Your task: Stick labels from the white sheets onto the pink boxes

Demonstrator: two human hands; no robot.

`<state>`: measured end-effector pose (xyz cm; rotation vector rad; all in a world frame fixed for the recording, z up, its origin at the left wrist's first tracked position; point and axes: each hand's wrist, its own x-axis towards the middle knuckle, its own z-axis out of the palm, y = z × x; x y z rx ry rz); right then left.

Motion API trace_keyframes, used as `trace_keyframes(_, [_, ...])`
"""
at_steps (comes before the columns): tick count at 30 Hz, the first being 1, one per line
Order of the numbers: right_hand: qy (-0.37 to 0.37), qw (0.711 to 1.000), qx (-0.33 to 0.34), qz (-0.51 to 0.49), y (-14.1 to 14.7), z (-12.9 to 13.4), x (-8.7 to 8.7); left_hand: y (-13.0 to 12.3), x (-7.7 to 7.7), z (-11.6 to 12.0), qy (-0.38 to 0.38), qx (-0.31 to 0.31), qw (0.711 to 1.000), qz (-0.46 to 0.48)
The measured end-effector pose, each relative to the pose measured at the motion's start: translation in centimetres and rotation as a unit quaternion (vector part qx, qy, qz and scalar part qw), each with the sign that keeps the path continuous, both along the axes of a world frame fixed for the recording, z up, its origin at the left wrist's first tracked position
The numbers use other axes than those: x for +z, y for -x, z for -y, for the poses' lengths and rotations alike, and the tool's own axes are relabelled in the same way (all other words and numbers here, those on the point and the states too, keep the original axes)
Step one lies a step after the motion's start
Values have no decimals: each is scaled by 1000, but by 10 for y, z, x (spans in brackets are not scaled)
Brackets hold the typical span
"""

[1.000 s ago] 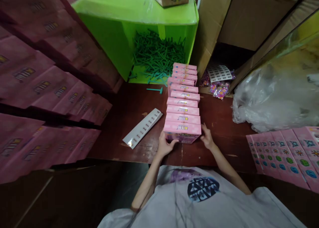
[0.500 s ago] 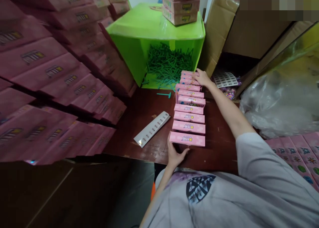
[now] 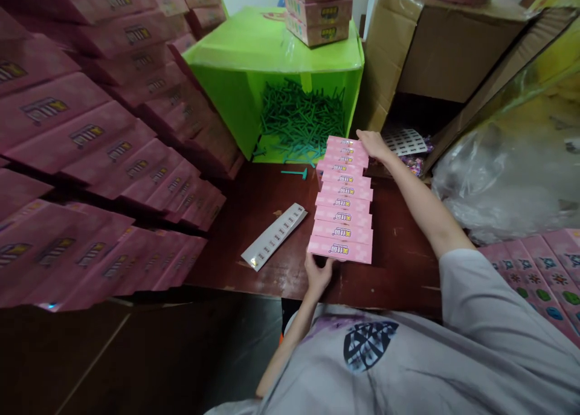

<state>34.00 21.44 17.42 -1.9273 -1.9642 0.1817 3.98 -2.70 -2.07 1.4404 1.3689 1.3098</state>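
Note:
A row of pink boxes (image 3: 343, 217) stands on the brown table, packed close together and slightly out of line with one another. My left hand (image 3: 318, 272) is at the near end, its fingers curled round the left edge of the nearest box and its thumb against the front. At the far end my right hand (image 3: 372, 144) grips the last box from the right; some of its fingers are hidden behind it. The row is squeezed between both hands. Left of it lies a white strip of small labels (image 3: 274, 236), untouched.
A green bin (image 3: 222, 101) full of green T-shaped sticks (image 3: 301, 116) stands behind, with boxes stacked (image 3: 317, 16) on it. One stick (image 3: 294, 173) lies on the table (image 3: 399, 264). Tall pink stacks (image 3: 104, 143) rise at left. Cartons (image 3: 392, 52) and clear plastic bags (image 3: 502, 179) fill the right.
The gaps between the boxes have closed as the far end came nearer with my right hand. My left thumb has moved in against the nearest box.

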Motion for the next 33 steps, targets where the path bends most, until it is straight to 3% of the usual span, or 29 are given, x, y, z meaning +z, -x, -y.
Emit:
trace_keyframes(4, [-10, 999, -17, -49, 6, -2, -8, -4, 5, 3, 13, 4, 1000, 19])
trace_keyframes(7, [-99, 985, -46, -135, 11, 20, -19, -4, 9, 6, 17, 3, 1000, 19])
trace_keyframes(10, [-246, 934, -75, -247, 17, 75, -44, -3, 12, 6, 20, 0, 1000, 20])
trace_keyframes(12, [-329, 873, -74, -352, 26, 129, -70, -2, 13, 6, 16, -3, 1000, 21])
trace_keyframes(14, [-350, 834, -45, -425, 40, 189, -102, -1, 13, 5, 12, -7, 1000, 20])
trace_keyframes(15, [-330, 833, -24, -442, 50, 218, -118, -1, 12, 5, 12, -9, 1000, 18])
trace_keyframes(17, [-257, 858, 19, -444, 72, 265, -146, 0, 12, 5, 18, -13, 1000, 14])
trace_keyframes(20, [-150, 909, 49, -386, 107, 300, -173, 2, 13, 3, 42, -28, 999, 6])
trace_keyframes(23, [-81, 940, 19, -331, 131, 297, -184, 8, 20, -2, 48, -67, 996, -19])
trace_keyframes(25, [-63, 951, -11, -303, 139, 289, -186, 17, 31, -4, 4, -65, 996, -65])
trace_keyframes(29, [-66, 965, -39, -251, 143, 282, -190, 47, 71, 0, -207, 26, 966, -156])
trace_keyframes(31, [-67, 967, -43, -242, 143, 282, -192, 61, 102, 5, -277, -58, 946, -160])
trace_keyframes(33, [-68, 965, -45, -250, 143, 282, -193, 68, 138, 8, -219, -252, 925, -180])
